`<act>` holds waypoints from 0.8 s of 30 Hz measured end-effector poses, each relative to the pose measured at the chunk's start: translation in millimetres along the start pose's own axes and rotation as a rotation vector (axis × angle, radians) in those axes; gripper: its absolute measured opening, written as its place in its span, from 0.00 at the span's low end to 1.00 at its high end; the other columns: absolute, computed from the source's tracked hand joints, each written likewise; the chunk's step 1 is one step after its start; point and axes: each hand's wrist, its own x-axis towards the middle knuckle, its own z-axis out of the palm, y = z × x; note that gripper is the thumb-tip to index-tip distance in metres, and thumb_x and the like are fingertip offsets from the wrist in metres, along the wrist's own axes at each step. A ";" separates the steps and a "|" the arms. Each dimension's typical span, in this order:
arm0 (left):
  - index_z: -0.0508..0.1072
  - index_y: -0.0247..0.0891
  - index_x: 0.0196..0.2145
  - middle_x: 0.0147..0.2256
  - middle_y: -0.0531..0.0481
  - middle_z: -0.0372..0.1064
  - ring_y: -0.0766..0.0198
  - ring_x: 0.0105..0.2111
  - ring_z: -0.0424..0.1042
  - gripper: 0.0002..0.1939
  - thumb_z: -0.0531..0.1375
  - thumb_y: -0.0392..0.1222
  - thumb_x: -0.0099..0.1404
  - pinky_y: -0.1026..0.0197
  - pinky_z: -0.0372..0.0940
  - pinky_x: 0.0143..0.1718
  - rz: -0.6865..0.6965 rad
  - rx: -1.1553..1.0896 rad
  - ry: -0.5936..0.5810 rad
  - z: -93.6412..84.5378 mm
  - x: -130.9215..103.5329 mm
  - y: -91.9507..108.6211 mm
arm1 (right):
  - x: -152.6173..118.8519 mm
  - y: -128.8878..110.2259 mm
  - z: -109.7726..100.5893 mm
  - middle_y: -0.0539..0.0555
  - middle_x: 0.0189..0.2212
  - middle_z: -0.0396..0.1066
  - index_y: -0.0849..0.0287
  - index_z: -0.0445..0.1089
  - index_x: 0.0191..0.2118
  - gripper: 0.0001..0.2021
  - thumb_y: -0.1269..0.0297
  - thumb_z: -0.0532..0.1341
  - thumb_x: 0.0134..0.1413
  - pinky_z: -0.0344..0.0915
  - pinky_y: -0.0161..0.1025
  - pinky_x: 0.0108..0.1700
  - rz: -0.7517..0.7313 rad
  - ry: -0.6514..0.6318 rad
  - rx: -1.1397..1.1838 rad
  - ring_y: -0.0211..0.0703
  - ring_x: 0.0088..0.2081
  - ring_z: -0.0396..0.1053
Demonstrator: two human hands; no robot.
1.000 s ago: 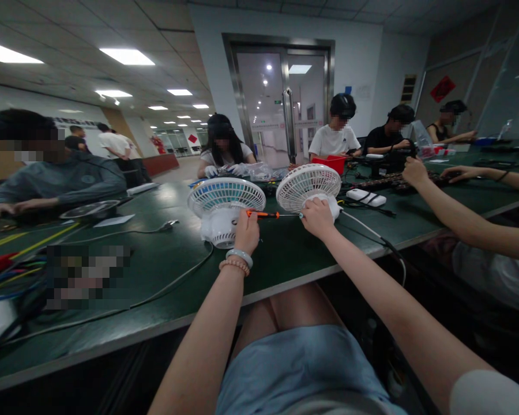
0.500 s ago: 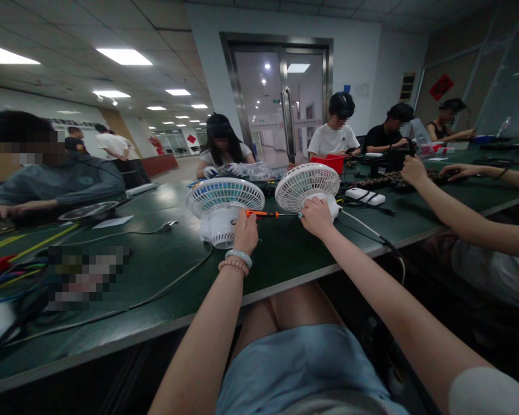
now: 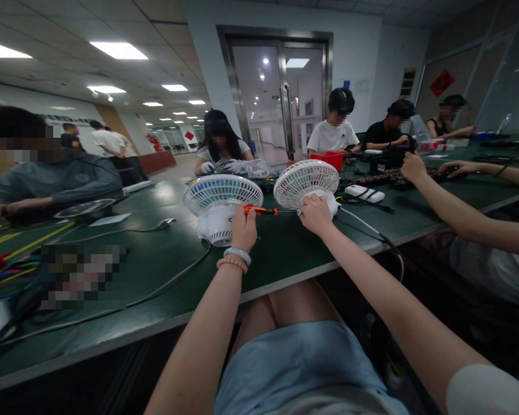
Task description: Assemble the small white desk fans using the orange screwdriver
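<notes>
My left hand [image 3: 244, 227] is closed round the orange and black handle of a screwdriver [image 3: 264, 211]. The shaft points right, towards my right hand [image 3: 317, 215]. That hand is closed on the white housing of the right-hand desk fan [image 3: 305, 183]. A small light-blue spot shows by its thumb at the screwdriver's tip; I cannot make out what it is. Just behind my left hand stands a second white fan [image 3: 218, 193], its grille tilted up, apart from the first. My fingers partly hide both housings.
A grey cable [image 3: 179, 275] crosses the green table [image 3: 155, 248] from the left fan. Coloured wires [image 3: 15, 276] lie at left. A white power strip [image 3: 364, 193] and a red bin [image 3: 331, 159] are beyond the right fan. Other people sit around the table; a co-worker's hands [image 3: 414, 167] are at right.
The view has shifted slightly. Both hands keep their grip, and the screwdriver stays between the fans with its tip at my right hand.
</notes>
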 end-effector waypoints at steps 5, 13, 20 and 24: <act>0.66 0.39 0.41 0.29 0.50 0.64 0.64 0.28 0.64 0.13 0.49 0.45 0.62 0.62 0.59 0.31 0.070 0.089 -0.007 -3.0 0.6 3.2 | 0.7 0.4 0.1 0.60 0.39 0.67 0.61 0.74 0.34 0.13 0.65 0.52 0.54 0.49 0.46 0.42 -0.009 0.007 -0.004 0.50 0.43 0.56; 0.65 0.38 0.39 0.27 0.52 0.63 0.66 0.25 0.62 0.12 0.52 0.47 0.61 0.64 0.57 0.29 0.101 0.171 0.060 -5.2 1.1 5.1 | 0.7 -1.1 -0.4 0.60 0.40 0.67 0.60 0.74 0.35 0.13 0.65 0.52 0.54 0.49 0.47 0.43 0.006 -0.005 0.000 0.50 0.44 0.56; 0.65 0.39 0.36 0.24 0.54 0.62 0.67 0.23 0.62 0.12 0.55 0.49 0.59 0.65 0.56 0.26 0.084 0.137 0.083 -6.0 1.2 5.8 | 0.9 -0.1 2.3 0.59 0.39 0.68 0.60 0.73 0.34 0.13 0.65 0.52 0.54 0.49 0.46 0.42 -0.010 0.016 -0.004 0.50 0.43 0.56; 0.65 0.39 0.33 0.20 0.56 0.59 0.69 0.20 0.60 0.11 0.56 0.49 0.57 0.66 0.54 0.22 0.015 0.104 0.081 -6.4 2.1 7.1 | 0.7 -0.1 2.5 0.60 0.38 0.67 0.61 0.73 0.34 0.13 0.65 0.52 0.54 0.49 0.46 0.42 -0.006 0.020 -0.004 0.50 0.43 0.56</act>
